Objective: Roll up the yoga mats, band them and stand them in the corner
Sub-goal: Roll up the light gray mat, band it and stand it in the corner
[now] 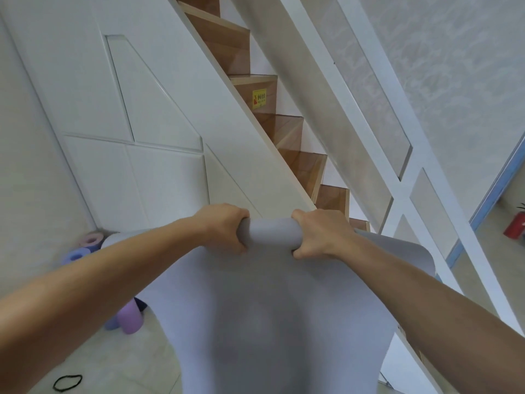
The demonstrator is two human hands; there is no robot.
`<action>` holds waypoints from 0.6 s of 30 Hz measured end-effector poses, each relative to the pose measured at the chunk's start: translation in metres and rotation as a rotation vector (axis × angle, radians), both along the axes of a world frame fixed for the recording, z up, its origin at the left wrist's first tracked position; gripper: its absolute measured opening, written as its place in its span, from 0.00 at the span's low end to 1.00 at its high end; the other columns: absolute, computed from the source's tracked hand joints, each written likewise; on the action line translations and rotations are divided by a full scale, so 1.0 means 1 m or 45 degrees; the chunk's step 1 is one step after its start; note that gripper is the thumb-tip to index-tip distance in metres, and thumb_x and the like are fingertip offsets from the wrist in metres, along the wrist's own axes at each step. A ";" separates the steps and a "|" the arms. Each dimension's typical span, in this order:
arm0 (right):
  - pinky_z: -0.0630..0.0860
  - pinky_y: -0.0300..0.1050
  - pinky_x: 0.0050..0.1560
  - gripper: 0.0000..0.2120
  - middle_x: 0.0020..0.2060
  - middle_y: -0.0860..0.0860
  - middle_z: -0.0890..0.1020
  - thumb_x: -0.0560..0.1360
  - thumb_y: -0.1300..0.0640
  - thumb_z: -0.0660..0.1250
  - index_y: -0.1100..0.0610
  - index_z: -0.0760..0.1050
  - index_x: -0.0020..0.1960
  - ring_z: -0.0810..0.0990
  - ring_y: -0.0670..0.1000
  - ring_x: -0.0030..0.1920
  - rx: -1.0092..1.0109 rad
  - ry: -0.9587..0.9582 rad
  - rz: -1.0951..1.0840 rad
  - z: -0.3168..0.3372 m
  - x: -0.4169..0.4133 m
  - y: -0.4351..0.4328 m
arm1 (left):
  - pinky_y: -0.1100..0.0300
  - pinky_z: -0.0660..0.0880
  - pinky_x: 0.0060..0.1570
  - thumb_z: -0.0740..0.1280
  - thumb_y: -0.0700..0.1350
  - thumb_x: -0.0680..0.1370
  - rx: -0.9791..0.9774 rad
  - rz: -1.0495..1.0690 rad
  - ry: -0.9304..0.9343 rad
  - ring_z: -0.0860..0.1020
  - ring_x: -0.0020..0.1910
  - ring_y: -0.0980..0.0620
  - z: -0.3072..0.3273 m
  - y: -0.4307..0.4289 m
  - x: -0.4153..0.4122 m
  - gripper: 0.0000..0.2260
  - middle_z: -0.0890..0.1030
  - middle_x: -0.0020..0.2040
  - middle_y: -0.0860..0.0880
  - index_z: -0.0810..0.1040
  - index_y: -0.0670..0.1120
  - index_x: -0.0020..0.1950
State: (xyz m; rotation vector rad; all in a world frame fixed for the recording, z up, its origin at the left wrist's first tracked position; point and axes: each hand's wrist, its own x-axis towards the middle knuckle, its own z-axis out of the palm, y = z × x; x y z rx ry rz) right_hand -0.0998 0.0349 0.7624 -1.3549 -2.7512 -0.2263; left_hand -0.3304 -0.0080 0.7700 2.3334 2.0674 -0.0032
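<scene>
A grey yoga mat point(264, 314) hangs in front of me, its top end curled into a short roll point(270, 231). My left hand point(225, 227) grips the roll's left part and my right hand point(319, 234) grips its right part, fingers curled round it. The unrolled sheet drops toward the floor and hides what lies below. Rolled mats stand in the left corner: a pink one point(92, 239), a blue one point(75, 255) and a purple one point(130, 318). A black elastic band point(67, 382) lies on the floor at the lower left.
White panelled cabinets point(159, 115) under a wooden staircase point(287, 129) fill the space ahead. A white framed partition point(397, 155) runs down the right. A red fire extinguisher point(515, 226) stands at the far right. The floor is pale tile point(113, 362).
</scene>
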 end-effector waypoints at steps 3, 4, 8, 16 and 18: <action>0.61 0.43 0.32 0.25 0.38 0.43 0.72 0.66 0.39 0.73 0.45 0.63 0.52 0.73 0.50 0.41 -0.108 -0.043 -0.015 0.000 0.006 0.003 | 0.58 0.69 0.41 0.73 0.54 0.69 0.054 0.030 -0.005 0.75 0.45 0.48 -0.009 0.001 0.007 0.15 0.75 0.42 0.54 0.68 0.53 0.43; 0.62 0.44 0.33 0.25 0.37 0.43 0.72 0.65 0.40 0.74 0.45 0.63 0.52 0.73 0.50 0.42 -0.171 -0.053 -0.024 0.003 0.008 0.004 | 0.58 0.69 0.42 0.73 0.54 0.69 0.095 0.037 0.022 0.76 0.46 0.47 -0.010 0.002 0.009 0.15 0.77 0.44 0.53 0.68 0.53 0.46; 0.68 0.46 0.40 0.23 0.40 0.41 0.73 0.64 0.44 0.78 0.44 0.68 0.51 0.73 0.49 0.46 -0.349 -0.014 -0.060 0.014 0.014 0.013 | 0.56 0.67 0.42 0.73 0.56 0.70 0.295 0.034 0.127 0.78 0.52 0.44 -0.012 0.007 0.018 0.22 0.80 0.53 0.48 0.70 0.48 0.57; 0.68 0.50 0.46 0.31 0.52 0.51 0.76 0.65 0.42 0.79 0.49 0.65 0.59 0.76 0.55 0.53 0.204 -0.075 -0.172 0.007 0.012 0.023 | 0.55 0.70 0.41 0.75 0.58 0.67 0.208 -0.019 0.085 0.78 0.49 0.46 -0.005 0.014 0.018 0.28 0.78 0.53 0.51 0.67 0.50 0.59; 0.68 0.52 0.50 0.33 0.55 0.53 0.74 0.67 0.42 0.77 0.51 0.65 0.64 0.74 0.56 0.56 0.281 -0.094 -0.196 0.002 0.010 0.023 | 0.55 0.73 0.46 0.78 0.59 0.64 0.036 0.033 -0.113 0.76 0.49 0.49 0.002 0.016 0.012 0.28 0.78 0.51 0.54 0.69 0.54 0.57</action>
